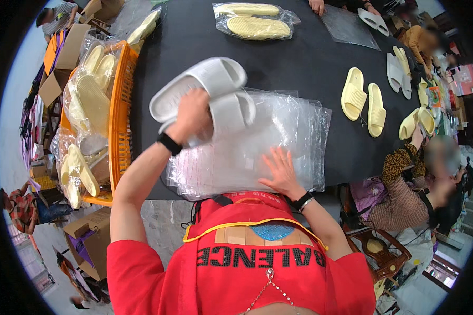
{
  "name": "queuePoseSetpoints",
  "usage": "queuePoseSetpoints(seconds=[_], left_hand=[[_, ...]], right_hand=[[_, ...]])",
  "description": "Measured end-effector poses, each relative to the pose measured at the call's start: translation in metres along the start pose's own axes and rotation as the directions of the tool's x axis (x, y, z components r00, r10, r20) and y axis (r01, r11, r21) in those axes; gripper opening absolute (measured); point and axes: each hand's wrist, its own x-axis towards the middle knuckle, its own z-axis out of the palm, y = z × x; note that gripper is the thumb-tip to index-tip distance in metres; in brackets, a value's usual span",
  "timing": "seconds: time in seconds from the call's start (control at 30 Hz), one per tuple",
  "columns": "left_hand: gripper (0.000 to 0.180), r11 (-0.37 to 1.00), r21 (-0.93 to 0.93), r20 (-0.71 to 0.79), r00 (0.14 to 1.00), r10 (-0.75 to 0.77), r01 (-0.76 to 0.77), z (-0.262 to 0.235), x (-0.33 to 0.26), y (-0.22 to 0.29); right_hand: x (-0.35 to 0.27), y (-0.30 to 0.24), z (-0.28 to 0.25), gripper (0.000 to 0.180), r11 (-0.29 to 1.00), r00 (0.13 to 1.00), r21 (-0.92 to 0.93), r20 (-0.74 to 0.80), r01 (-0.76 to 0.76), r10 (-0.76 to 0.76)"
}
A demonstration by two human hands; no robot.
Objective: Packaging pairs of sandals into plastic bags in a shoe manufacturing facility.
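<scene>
1. Left hand (193,114) is closed over the grey sandals (223,73), palm down across the footbeds behind the straps; I read it as a hold on the pair, though its fingertips are hidden from me.
2. Both sandals lie side by side, long axes nearly parallel: heels toward the lower left, strapped toe ends reaching out from the grip to the upper right.
3. Right of the grip, and closer to the wearer, I have the stack of clear bags (231,163). The nearer sandal overlaps its far left corner in my view (with this one camera, I can't tell if it touches the plastic or hangs above).
4. Right hand (281,172) is spread wide over the stack's right part, holding nothing; how hard it presses, if at all, I can't tell.
5. What I judge any move turns on: the sandals run aslant to the bags' sides, toes pointing past the far side of the right hand. For the sandals, the left is the nearer hand; for the stack's right side, the right.
6. Farther out, I see the orange crate (125,100) left of the left forearm, a loose yellow pair (353,94) to the right on the dark table (299,58), and a bagged pair (260,28) at the far side.
</scene>
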Motion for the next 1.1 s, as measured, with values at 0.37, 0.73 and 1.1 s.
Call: queuePoseSetpoints(seconds=[0.37,0.73,1.1], left_hand=[[0.021,0.982,-0.006,0.077,0.979,-0.190,0.191,0.071,-0.131,-0.052],[0.039,0.986,0.016,0.036,0.986,0.166,-0.166,-0.045,-0.064,0.014],[0.062,0.923,-0.295,-0.201,0.960,0.194,-0.249,0.033,-0.041,0.105]], right_hand=[[0.021,-0.002,0.013,0.106,0.979,0.956,-0.127,0.228,-0.159,0.185],[0.039,-0.033,-0.061,0.083,0.866,0.972,0.500,-0.195,-0.016,0.131],[0.000,0.019,-0.140,0.030,0.721,0.814,0.663,-0.297,-0.201,0.500]])
